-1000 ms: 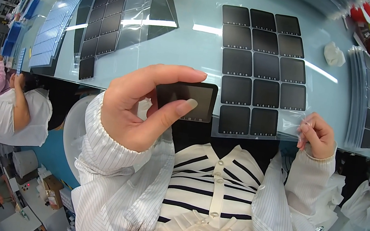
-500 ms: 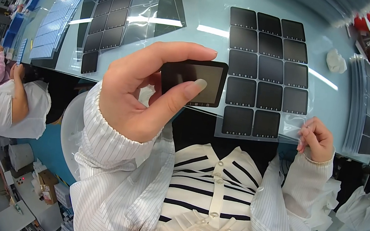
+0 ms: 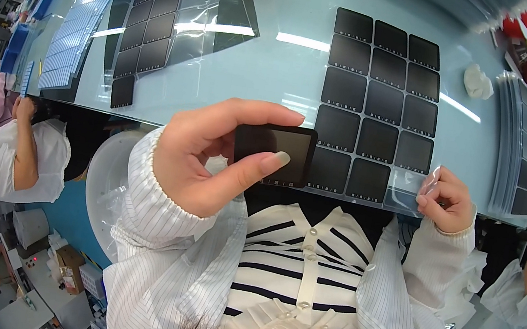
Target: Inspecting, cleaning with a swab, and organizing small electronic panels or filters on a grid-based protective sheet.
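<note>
Left hand (image 3: pixel 205 162) raised close to the camera, its grip clamped on a small dark rectangular glass panel with rounded corners (image 3: pixel 273 154): thumb along the lower edge, forefinger over the top edge. Compared with the view a second earlier, the panel sits slightly higher and nearer the lens and is turned a little more squarely toward it; the hand itself has barely shifted. This suggests the panel is being held up for a look at its face rather than being set down.

Right hand (image 3: pixel 445 201) rests at the near edge of the pale blue counter (image 3: pixel 277 77), fingers pinched together on the curled corner of a clear plastic film (image 3: pixel 411 188) that underlies a grid of dark square panels (image 3: pixel 377 107); it has kept that place throughout.

A second film-covered sheet of dark squares (image 3: pixel 159 38) lies farther left, and a stack of grey sheets (image 3: pixel 521 150) stands at the right.

The panel's back face, and any marks on its front, cannot be made out. The raised hand hides part of the counter's edge. Neighbouring workers at both sides are cut off by the fisheye rim.
</note>
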The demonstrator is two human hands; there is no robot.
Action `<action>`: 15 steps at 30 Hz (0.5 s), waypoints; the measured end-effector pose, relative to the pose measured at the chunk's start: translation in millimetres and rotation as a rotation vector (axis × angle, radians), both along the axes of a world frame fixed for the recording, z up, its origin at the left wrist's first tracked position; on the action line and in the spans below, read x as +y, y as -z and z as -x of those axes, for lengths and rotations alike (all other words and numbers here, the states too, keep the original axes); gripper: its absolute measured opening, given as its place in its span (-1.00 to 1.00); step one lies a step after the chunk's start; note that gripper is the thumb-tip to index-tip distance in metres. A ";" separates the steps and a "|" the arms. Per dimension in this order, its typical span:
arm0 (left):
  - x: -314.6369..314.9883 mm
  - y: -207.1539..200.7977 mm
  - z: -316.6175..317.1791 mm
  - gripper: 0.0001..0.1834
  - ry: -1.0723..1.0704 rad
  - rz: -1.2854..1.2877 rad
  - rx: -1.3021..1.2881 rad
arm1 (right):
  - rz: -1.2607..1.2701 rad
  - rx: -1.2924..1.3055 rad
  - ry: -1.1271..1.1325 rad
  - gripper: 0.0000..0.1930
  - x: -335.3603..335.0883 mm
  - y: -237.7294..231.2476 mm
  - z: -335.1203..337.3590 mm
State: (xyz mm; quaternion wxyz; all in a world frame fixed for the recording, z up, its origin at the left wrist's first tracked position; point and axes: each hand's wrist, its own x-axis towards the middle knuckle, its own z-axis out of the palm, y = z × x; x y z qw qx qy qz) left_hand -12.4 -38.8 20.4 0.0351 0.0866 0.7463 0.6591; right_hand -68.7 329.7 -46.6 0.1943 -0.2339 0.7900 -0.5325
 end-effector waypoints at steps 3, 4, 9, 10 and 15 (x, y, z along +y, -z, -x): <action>2.1 4.8 -1.8 -0.65 -0.020 -0.004 -0.027 | -0.006 -0.013 0.011 -0.83 -0.3 0.2 -0.4; 1.8 5.9 -2.0 -0.65 -0.019 -0.006 -0.029 | -0.007 -0.015 0.013 -0.83 -0.3 -0.2 -0.2; 0.5 10.3 -2.5 -0.65 -0.001 0.016 -0.006 | 0.005 -0.019 0.003 -0.83 -0.9 1.2 1.3; 0.7 10.3 -2.6 -0.65 0.000 0.016 -0.008 | 0.006 -0.021 0.004 -0.83 -1.1 1.3 1.3; 2.2 11.9 -1.9 -0.65 -0.039 0.025 -0.026 | 0.000 -0.034 0.034 -0.81 -2.5 0.4 0.2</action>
